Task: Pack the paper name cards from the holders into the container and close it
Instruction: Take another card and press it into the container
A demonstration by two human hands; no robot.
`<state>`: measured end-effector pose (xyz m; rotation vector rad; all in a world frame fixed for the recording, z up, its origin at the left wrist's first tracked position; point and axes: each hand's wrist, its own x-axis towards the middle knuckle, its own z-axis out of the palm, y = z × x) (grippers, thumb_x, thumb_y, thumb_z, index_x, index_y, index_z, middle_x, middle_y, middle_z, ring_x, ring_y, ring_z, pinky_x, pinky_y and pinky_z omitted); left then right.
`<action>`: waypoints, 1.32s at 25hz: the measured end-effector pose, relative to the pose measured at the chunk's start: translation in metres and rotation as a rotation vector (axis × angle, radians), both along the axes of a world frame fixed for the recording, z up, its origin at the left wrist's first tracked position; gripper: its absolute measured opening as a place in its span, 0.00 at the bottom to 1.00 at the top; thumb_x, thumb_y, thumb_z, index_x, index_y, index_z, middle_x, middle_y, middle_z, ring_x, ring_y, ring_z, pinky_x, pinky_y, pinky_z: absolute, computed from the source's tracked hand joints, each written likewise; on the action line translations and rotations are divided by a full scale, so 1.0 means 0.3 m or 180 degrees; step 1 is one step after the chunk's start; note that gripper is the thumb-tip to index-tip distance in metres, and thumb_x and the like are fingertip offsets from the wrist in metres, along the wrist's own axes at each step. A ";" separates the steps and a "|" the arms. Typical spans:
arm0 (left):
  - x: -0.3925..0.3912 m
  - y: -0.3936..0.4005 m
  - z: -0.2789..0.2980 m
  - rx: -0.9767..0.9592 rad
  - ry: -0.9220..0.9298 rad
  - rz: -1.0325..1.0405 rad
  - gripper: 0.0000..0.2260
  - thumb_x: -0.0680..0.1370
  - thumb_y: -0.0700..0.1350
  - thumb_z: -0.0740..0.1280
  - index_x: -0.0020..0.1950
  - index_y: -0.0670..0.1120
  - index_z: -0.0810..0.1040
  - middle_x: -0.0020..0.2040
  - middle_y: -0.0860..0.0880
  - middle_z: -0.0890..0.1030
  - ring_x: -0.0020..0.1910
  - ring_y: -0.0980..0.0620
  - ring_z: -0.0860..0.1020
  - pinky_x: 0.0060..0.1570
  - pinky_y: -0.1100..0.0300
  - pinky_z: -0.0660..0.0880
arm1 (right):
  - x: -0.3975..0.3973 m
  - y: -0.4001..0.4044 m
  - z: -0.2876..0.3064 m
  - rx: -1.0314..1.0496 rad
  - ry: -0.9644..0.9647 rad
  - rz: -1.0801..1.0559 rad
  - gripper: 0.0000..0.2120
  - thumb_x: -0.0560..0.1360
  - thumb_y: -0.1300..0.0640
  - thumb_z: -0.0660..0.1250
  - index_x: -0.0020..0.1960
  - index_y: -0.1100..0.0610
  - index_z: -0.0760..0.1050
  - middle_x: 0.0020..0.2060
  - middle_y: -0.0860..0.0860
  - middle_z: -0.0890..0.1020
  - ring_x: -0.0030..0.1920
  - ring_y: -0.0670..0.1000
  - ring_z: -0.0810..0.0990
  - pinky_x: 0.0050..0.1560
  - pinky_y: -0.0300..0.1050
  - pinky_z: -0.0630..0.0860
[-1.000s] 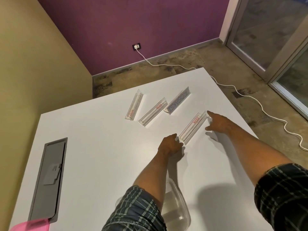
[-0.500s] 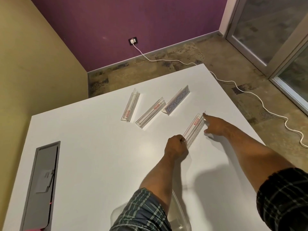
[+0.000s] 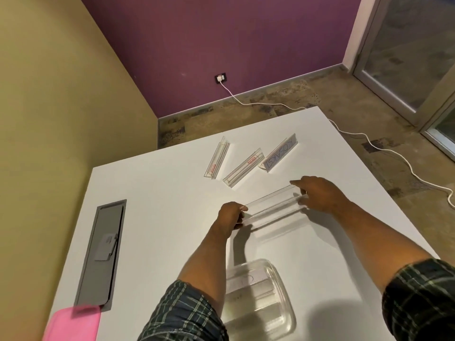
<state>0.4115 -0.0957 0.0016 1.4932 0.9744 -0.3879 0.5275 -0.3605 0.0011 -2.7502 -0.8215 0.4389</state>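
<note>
Two hands pinch one clear holder at its ends, left hand near, right hand far, above the white counter. Nearer stands the container with a card inside; purple wall behind.

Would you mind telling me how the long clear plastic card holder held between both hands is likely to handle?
The clear plastic card holder looks stiff: it spans straight between the left hand and right hand. Probably light, since fingertips carry it. Its smooth surface may be slippery.

White table, purple wall, pink cloth, grey panel, green-plaid sleeves, clear holders.
</note>
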 end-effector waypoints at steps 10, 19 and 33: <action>-0.346 0.196 0.122 -0.0111 0.0383 0.0549 0.14 0.79 0.35 0.55 0.43 0.40 0.80 0.37 0.44 0.71 0.30 0.51 0.64 0.32 0.61 0.58 | -0.269 0.194 0.124 -0.0247 -0.0639 0.1218 0.32 0.68 0.40 0.74 0.69 0.48 0.73 0.55 0.45 0.76 0.54 0.49 0.79 0.57 0.47 0.68; -0.636 0.333 0.198 0.1154 0.0333 -0.1578 0.23 0.76 0.62 0.68 0.50 0.41 0.82 0.48 0.45 0.84 0.40 0.51 0.83 0.39 0.60 0.76 | -0.488 0.254 0.134 0.0118 0.0453 0.1324 0.24 0.60 0.36 0.79 0.49 0.47 0.78 0.38 0.45 0.77 0.38 0.46 0.77 0.39 0.44 0.73; -0.759 0.170 0.101 0.1252 0.0660 -0.2770 0.17 0.68 0.41 0.81 0.54 0.38 0.84 0.44 0.43 0.84 0.47 0.40 0.86 0.45 0.52 0.83 | -0.686 0.207 0.031 -0.1045 -0.0086 0.2597 0.27 0.63 0.30 0.68 0.51 0.49 0.77 0.45 0.44 0.79 0.45 0.51 0.80 0.39 0.43 0.67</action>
